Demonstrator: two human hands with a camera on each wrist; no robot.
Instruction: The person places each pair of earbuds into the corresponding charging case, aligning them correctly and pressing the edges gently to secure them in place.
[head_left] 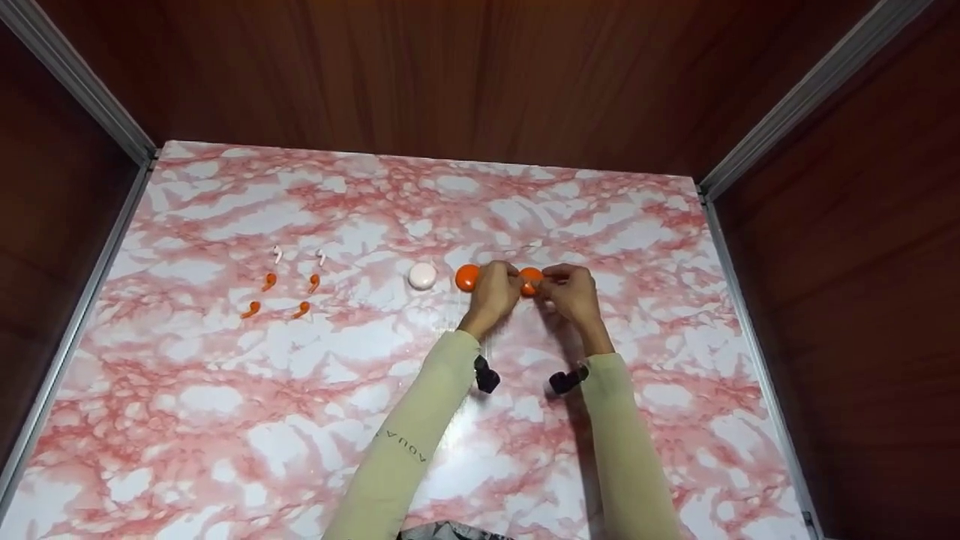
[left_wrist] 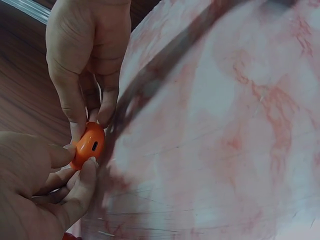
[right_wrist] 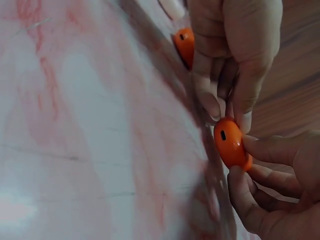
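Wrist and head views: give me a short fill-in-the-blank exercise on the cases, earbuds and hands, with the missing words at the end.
1. The dark slot of the orange case pinched by the left hand and right hand shows in both ____ views.
2. In the head view, the white case lies to the ____ of the second orange case.
3. Two white earbuds and ____ orange earbuds lie on the table.
Missing words: wrist; left; four.

Glossy orange case (left_wrist: 87,142) between fingers (left_wrist: 85,184)

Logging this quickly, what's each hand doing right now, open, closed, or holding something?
Left hand: closed, pinching the orange case between the two hands.
Right hand: closed, pinching that same orange case.
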